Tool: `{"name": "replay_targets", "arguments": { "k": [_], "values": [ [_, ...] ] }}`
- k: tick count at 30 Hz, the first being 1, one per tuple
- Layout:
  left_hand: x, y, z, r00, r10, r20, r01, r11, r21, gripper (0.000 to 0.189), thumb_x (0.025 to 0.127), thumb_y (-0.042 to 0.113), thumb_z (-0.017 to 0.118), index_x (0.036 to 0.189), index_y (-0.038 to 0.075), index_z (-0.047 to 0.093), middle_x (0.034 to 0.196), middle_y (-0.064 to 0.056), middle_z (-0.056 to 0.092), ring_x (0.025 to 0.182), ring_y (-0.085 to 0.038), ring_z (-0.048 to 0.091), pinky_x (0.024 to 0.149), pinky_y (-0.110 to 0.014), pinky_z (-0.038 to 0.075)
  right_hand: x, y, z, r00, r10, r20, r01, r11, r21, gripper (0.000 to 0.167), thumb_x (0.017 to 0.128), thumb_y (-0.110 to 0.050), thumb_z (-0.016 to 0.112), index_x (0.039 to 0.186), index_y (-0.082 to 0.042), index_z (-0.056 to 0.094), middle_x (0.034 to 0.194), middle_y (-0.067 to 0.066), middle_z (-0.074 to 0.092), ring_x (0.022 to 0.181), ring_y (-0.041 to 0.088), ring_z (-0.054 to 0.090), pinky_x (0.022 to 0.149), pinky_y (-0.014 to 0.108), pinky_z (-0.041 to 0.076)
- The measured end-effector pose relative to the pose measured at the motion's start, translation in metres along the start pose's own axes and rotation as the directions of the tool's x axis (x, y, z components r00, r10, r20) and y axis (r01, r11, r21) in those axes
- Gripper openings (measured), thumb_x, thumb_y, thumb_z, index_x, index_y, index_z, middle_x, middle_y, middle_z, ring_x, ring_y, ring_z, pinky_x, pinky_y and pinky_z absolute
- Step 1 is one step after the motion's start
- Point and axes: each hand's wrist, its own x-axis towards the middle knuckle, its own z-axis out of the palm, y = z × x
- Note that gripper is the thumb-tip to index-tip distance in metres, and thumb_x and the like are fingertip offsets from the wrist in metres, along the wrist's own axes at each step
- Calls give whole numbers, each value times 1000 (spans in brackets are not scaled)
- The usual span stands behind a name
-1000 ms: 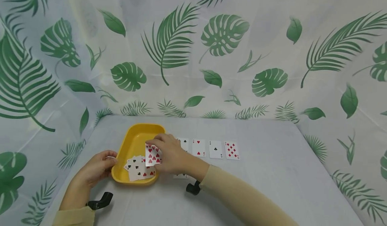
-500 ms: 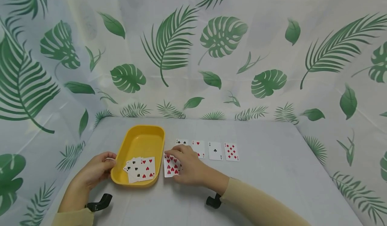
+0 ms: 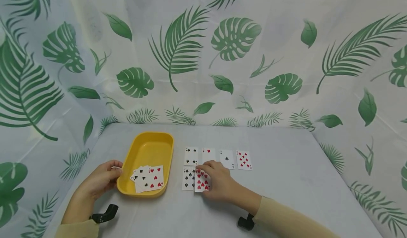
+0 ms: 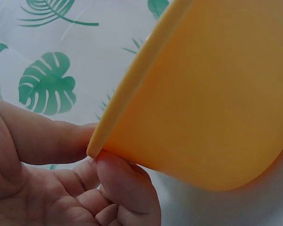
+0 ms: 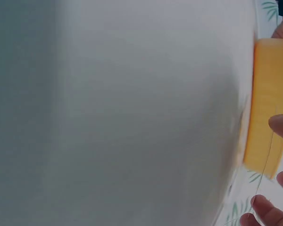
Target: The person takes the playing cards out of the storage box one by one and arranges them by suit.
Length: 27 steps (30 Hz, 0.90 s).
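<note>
My right hand (image 3: 220, 181) holds a hearts playing card (image 3: 201, 182) by its edges, face up. In the head view this card overlaps the right side of a spades card (image 3: 187, 178) on the table. The right wrist view catches the held card (image 5: 269, 155) nearly edge-on, between thumb and fingers. On the left, my left hand (image 3: 103, 176) pinches the rim of a yellow tray (image 3: 145, 139); in the left wrist view the thumb (image 4: 56, 141) lies on one side of that rim and a fingertip on the other. Several face-up cards (image 3: 155, 178) lie fanned in the tray's near end.
Behind the right hand runs a row of face-up cards: a spades card (image 3: 191, 156), a hearts card (image 3: 208, 154), the ace of clubs (image 3: 226, 159) and a diamonds card (image 3: 243, 160). A leaf-patterned cloth (image 3: 190, 100) rises at the back of the white-covered table (image 3: 286, 181).
My right hand has carried the hearts card out of the tray and rightward, past the spades card's left side to its right side. The left hand stays at the tray rim.
</note>
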Motion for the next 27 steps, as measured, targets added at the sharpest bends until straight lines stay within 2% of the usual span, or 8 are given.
{"name": "replay_targets", "arguments": {
  "k": [4, 8, 14, 19, 27],
  "values": [
    [0, 0, 0, 1000, 0, -1, 0, 1000, 3, 37, 106, 11, 51, 139, -5, 43, 103, -9, 69, 84, -23, 60, 71, -32, 56, -8, 8, -1, 1000, 16, -16, -16, 1000, -17, 79, 74, -19, 93, 147, -18, 62, 137, 5, 62, 127, 27, 57, 100, 63, 46],
    [0, 0, 0, 1000, -3, -4, 3, 1000, 0, 37, 106, 10, 51, 139, -5, 43, 104, -10, 69, 84, -23, 60, 71, -32, 57, -11, 12, -2, 999, 33, -18, -33, 999, -30, 79, 73, -20, 94, 146, -18, 63, 137, 5, 64, 129, 30, 57, 101, 67, 44],
    [-2, 1, 1, 1000, -1, -2, 1, 1000, 1, 37, 106, 10, 51, 139, -5, 43, 105, -11, 69, 85, -23, 60, 71, -32, 57, -11, 17, -1, 997, 82, -5, -83, 995, -53, 78, 75, -21, 93, 147, -22, 63, 144, 3, 62, 137, 33, 51, 107, 68, 41],
    [-2, 1, 1, 1000, -4, -2, 4, 1000, 1, 38, 106, 10, 51, 140, -5, 43, 104, -11, 69, 85, -23, 60, 71, -32, 56, -10, 19, 0, 996, 90, -4, -91, 994, -61, 78, 74, -20, 94, 146, -21, 63, 146, 3, 61, 138, 34, 51, 108, 69, 40],
    [-2, 2, 0, 1000, -5, 6, 5, 1000, -5, 38, 106, 11, 51, 140, -5, 42, 105, -11, 68, 85, -23, 60, 71, -31, 56, -4, 19, -4, 993, 115, 6, -114, 992, -56, 92, 74, -27, 96, 156, -24, 53, 161, 5, 51, 148, 35, 45, 110, 67, 42]
  ]
}}
